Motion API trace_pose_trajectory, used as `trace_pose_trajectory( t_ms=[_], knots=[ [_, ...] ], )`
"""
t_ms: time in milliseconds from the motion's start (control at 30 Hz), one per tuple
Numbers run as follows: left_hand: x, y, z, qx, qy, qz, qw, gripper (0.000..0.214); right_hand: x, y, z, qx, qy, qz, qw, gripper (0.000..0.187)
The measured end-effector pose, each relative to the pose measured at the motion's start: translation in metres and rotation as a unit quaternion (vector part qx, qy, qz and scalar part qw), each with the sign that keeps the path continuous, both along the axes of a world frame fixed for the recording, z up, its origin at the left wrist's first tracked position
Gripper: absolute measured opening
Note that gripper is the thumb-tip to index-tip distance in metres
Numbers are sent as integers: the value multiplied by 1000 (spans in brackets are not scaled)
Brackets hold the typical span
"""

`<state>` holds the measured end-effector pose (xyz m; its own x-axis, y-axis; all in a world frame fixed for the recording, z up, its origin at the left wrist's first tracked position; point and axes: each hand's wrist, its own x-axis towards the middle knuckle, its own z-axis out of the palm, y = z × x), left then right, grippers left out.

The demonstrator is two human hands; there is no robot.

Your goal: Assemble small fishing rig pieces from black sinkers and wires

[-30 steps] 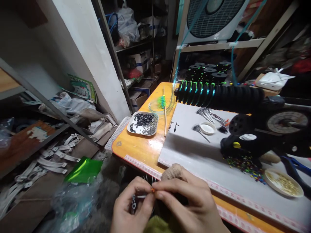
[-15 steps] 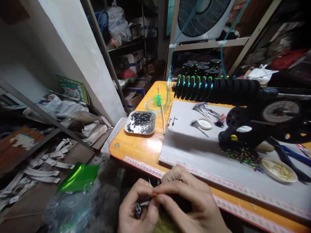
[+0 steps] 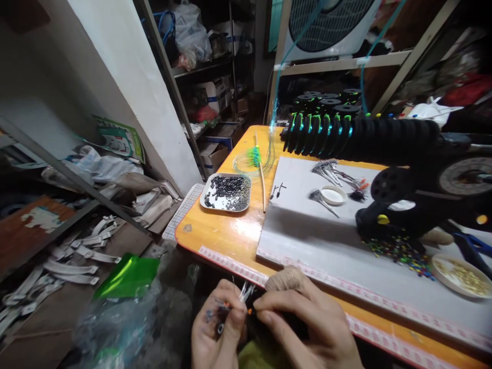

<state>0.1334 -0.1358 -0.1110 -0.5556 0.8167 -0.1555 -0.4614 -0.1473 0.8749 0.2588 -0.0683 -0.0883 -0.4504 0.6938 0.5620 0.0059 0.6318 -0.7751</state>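
Note:
Both hands work close together below the front edge of the orange table [image 3: 223, 236]. My left hand [image 3: 215, 333] is closed in a pinch on a thin wire piece with small dark parts, a few clear strands [image 3: 246, 292] sticking up from it. My right hand [image 3: 307, 328] pinches a tiny orange bead [image 3: 249, 310] against the left fingertips. A beige wrapped object [image 3: 288, 279] shows just behind the right knuckles.
On the table lie a white mat [image 3: 307, 236], a tray of small black parts [image 3: 226, 192], a white lid [image 3: 333, 195], wire bundles [image 3: 326, 171], scattered coloured beads [image 3: 403, 253], a dish of golden bits [image 3: 461, 274] and a black spool rod [image 3: 361, 138]. Cluttered shelves stand left.
The view shifted slightly. The orange bead has moved a little right along the wire, and clear strands now stick up between my fingers. Both hands stay pinched together.

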Motion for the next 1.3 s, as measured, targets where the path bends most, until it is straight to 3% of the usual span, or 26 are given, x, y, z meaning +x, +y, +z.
trace_pose_trajectory(
  t_ms=[167,300,400,1167,1300],
  knots=[
    [-10,3,-17,85,171,99,977,18,7,2,-3,14,-26,-21,999,25],
    [-21,5,-22,174,329,113,921,10,8,3,-4,21,-38,-24,999,24],
    [-25,5,-19,178,376,120,901,10,8,3,-3,22,-44,-17,999,25],
    [-24,5,-19,164,380,112,903,9,7,1,2,18,-38,-12,999,26],
    [-16,5,-16,147,338,96,925,11,6,3,-1,11,-28,7,1000,25]
  ],
)
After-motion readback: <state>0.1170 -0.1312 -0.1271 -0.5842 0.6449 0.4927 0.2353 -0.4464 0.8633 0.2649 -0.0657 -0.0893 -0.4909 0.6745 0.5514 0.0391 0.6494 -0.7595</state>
